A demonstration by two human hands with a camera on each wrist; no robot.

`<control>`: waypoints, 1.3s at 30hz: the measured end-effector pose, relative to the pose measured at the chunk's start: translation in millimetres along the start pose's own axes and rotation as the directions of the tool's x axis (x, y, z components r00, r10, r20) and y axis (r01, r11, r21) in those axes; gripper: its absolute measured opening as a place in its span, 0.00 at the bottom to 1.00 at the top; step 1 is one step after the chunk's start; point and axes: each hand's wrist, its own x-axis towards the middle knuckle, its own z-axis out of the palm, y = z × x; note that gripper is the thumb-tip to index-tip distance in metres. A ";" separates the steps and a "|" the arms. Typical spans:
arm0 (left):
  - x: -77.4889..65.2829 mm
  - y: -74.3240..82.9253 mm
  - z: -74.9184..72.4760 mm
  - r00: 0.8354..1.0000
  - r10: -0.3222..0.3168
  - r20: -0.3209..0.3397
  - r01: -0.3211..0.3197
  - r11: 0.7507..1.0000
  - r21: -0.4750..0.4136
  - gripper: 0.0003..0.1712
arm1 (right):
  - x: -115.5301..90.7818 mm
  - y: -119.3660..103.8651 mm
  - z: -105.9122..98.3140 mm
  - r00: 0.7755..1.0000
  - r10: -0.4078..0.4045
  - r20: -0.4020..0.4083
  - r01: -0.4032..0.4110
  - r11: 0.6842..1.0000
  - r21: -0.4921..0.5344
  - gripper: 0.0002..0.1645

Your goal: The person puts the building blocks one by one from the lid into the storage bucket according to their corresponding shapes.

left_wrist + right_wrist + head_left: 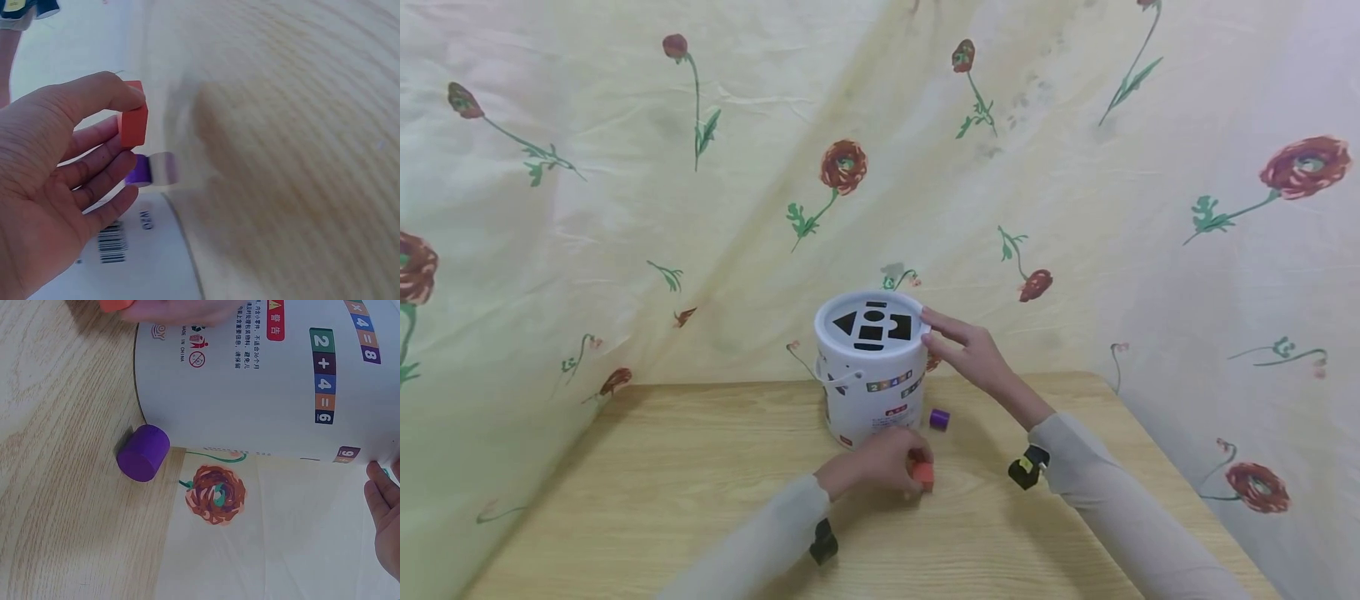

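Note:
My left hand (889, 461) pinches a small red block (923, 476) between thumb and fingers, low over the table in front of the bucket. The left wrist view shows the thumb on top of the red block (133, 125) and the other fingers spread behind it. A white bucket (872, 392) with printed sums stands upright; its lid (895, 302) has dark shaped cutouts. My right hand (973, 350) touches the right side of the bucket's rim with fairly straight fingers. A purple cylinder (143, 453) lies on the table beside the bucket's base.
The wooden table (700, 467) reaches back to a flower-patterned cloth (737, 208) hanging behind and at both sides. A thin white handle (838, 380) hangs on the front of the bucket. Each wrist carries a small black device (1028, 467).

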 end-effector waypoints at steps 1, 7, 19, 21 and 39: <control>-0.8 0.0 -2.3 1.000 0.008 -0.002 -0.008 1.000 -0.006 0.22 | -0.3 -0.2 -0.2 1.000 0.000 0.000 0.000 1.000 0.001 0.32; -5.7 2.0 -19.6 0.999 0.049 -0.017 -0.049 0.998 -0.027 0.23 | -0.4 -0.2 -0.5 1.000 0.004 -0.003 -0.004 1.000 0.001 0.32; -21.8 15.5 -61.9 0.990 0.115 -0.081 -0.110 0.992 0.064 0.23 | -0.3 -1.6 0.3 1.000 0.000 -0.003 0.000 1.000 0.013 0.32; -25.1 18.9 -70.5 0.988 0.123 -0.090 -0.118 0.992 0.052 0.22 | -0.4 -1.3 0.4 1.000 -0.006 -0.005 0.006 1.000 0.012 0.32; -58.2 42.3 -159.7 0.922 0.232 -0.310 -0.262 0.963 -0.057 0.21 | -0.1 0.1 0.7 1.000 -0.023 -0.009 0.023 1.000 0.014 0.31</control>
